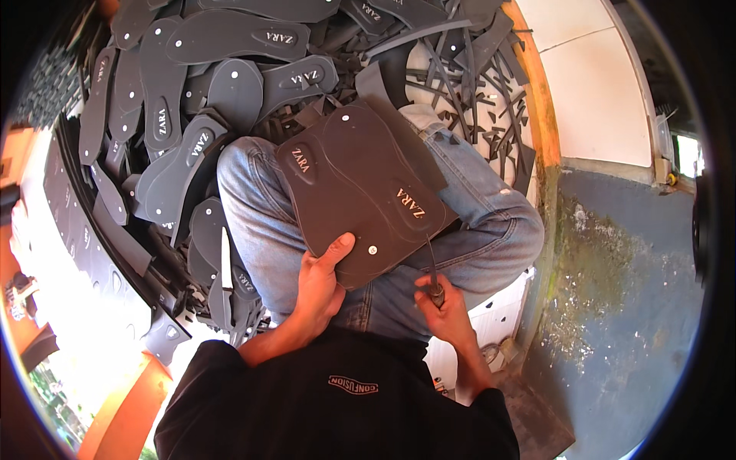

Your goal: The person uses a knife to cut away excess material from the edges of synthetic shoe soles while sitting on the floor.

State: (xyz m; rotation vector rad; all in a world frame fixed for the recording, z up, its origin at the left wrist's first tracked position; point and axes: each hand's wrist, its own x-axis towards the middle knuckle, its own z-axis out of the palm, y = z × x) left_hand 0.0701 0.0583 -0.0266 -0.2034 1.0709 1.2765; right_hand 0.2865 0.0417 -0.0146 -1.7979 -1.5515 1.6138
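A dark grey foam sheet (349, 180) rests across my crossed legs, marked with two sandal sole outlines set in opposite directions. Each outline has raised lettering and a small white dot. My left hand (318, 285) grips the sheet's near left edge, thumb on top and fingers underneath. Closed around a knife's handle is my right hand (447, 308), just off the near right side of the sheet. The slim blade of the knife (432, 261) points up and away from me, its tip at the sheet's right edge, beside one sole outline.
Cut foam soles (238, 34) lie heaped at the far left and around my left knee. Thin foam offcuts (491, 100) litter the pale surface beyond my right knee. An orange-brown edge (543, 115) runs along the right, beside a stained blue-grey surface (621, 276).
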